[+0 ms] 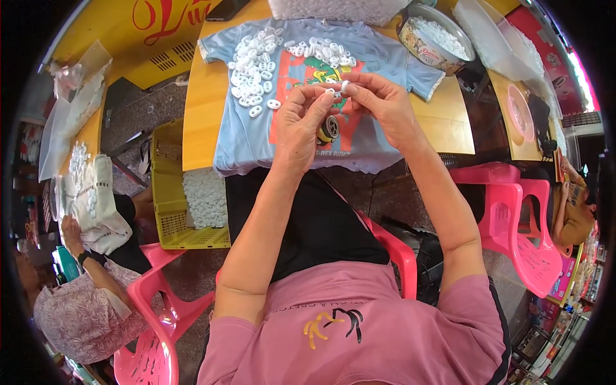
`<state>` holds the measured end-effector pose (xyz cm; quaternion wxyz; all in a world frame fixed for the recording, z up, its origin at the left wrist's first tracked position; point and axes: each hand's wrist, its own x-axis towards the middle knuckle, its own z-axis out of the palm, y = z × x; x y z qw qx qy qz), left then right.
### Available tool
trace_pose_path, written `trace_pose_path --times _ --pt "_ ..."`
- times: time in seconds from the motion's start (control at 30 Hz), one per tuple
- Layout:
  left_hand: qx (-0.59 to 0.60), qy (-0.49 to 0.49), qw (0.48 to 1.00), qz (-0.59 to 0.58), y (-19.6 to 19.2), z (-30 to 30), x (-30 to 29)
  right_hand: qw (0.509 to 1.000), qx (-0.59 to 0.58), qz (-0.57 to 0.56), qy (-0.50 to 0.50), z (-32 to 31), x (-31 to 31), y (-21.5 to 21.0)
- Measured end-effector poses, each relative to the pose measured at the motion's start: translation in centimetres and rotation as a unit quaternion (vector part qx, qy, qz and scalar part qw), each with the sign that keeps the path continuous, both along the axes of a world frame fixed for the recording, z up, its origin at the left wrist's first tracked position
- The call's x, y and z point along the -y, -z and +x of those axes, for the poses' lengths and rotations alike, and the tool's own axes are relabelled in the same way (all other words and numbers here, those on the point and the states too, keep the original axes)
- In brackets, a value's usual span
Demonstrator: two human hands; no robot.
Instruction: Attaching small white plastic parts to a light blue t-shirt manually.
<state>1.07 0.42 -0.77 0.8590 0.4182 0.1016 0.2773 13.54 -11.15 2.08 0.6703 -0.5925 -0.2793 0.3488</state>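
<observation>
Aligning the small white pieces, which sit at twelve o'clock above the blue T-shirt, likely calls for light, even fingertip pressure. Left hand and right hand nearly meet, thumbs toward each other, fingers narrowed in a pinch on those pieces, forearms slanting from seven and four o'clock; loose white ovals lie toward eleven.

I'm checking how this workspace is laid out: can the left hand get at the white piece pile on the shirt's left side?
Probably yes: the left hand is close beside the white piece pile, with nothing blocking between, though its fingers look busy pinching a small white part.
</observation>
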Motion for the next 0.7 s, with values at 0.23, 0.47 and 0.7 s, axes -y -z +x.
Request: trace_pose_path --times 0.23,0.47,0.7 --pt "0.005 0.007 1.0 0.021 0.2 0.1 0.0 0.959 0.281 -0.044 0.015 -0.3 1.0 -0.2" --pt "-0.02 0.004 1.0 0.008 0.4 0.0 -0.1 0.97 0.237 -0.038 0.023 -1.1 1.1 -1.6" --pt "-0.019 -0.01 1.0 -0.002 0.6 0.1 -0.2 0.991 -0.105 0.053 0.056 -2.6 -0.2 -1.3"
